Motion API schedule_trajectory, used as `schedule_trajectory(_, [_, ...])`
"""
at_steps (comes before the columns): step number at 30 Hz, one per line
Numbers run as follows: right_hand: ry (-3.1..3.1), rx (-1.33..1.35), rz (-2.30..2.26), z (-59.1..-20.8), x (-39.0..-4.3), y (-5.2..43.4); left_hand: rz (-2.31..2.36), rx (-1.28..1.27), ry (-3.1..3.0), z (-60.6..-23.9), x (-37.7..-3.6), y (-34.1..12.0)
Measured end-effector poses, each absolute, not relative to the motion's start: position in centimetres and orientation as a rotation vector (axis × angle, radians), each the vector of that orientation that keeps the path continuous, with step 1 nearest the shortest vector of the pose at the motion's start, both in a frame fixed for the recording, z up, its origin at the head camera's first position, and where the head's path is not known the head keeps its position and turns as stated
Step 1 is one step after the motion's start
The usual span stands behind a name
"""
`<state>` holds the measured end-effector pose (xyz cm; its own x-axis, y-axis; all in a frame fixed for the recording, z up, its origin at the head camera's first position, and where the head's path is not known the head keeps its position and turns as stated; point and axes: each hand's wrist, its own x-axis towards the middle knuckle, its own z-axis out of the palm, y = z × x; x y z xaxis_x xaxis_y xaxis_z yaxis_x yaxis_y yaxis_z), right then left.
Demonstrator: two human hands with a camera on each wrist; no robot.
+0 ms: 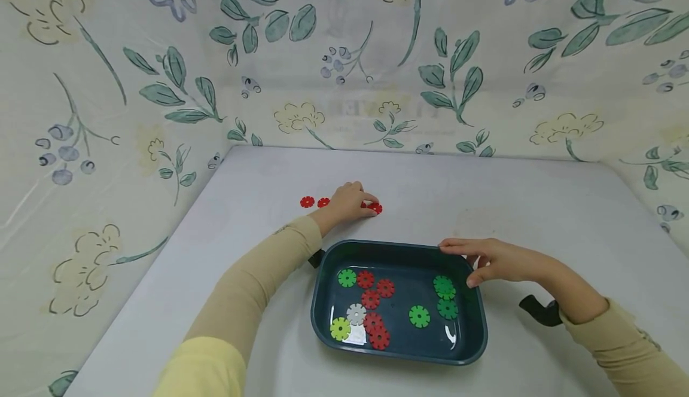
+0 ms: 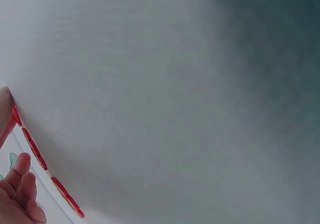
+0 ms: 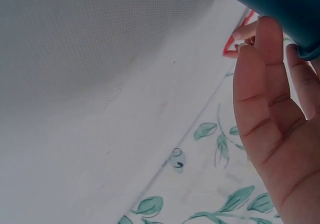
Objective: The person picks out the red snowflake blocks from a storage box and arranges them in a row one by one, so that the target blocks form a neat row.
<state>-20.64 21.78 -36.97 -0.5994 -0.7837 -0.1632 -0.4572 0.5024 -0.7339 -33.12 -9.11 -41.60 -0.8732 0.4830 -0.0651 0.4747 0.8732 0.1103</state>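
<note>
In the head view, my left hand point(image 1: 348, 202) is over a row of red toothed discs point(image 1: 307, 202) on the white table. Its thumb and index finger pinch the red disc point(image 1: 378, 208) at the row's right end; the hand hides the middle discs. The left wrist view shows the discs point(image 2: 60, 193) edge-on beside the fingers. My right hand point(image 1: 503, 259) holds the far right corner of a dark blue tray point(image 1: 399, 359), fingers along the far rim and thumb over the right rim. The right wrist view shows those fingers point(image 3: 268, 68) against the tray's wall point(image 3: 280, 6).
Inside the tray lie several red discs point(image 1: 385, 288), several green discs point(image 1: 419, 316), a white disc point(image 1: 356, 314) and a yellow-green disc point(image 1: 340, 329). Black curved pieces point(image 1: 540, 311) show beside the right forearm and left of the tray. Flower-printed cloth point(image 1: 344, 56) surrounds the table point(image 1: 511, 199).
</note>
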Motion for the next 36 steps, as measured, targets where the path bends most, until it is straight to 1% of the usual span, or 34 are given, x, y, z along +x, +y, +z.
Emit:
schedule_trajectory(9, [2.274,-1.033,-0.897,-37.0,-20.7,21.7,0.051,0.800,2.959,-41.8,-33.5,-8.9])
schedule_trajectory(14, [2.271,-1.040,-0.905,-37.1,-20.7,21.8,0.072,0.788,2.954,-41.9,-33.6,-9.0])
schedule_trajectory(20, [2.274,-1.045,-0.902,-37.2,-20.7,21.9,0.130,0.775,2.933,-41.3,-33.5,-8.8])
schedule_trajectory(26, [2.272,-1.050,-0.897,-37.1,-20.7,21.8,0.245,0.720,2.898,-39.7,-33.8,-9.3])
schedule_trajectory(30, [2.270,-1.061,-0.897,-37.1,-20.7,21.8,0.489,0.684,2.882,-38.3,-33.8,-10.1])
schedule_trajectory(36, [2.265,-1.065,-0.897,-37.0,-20.6,21.8,0.739,0.880,2.779,-35.4,-31.8,-10.9])
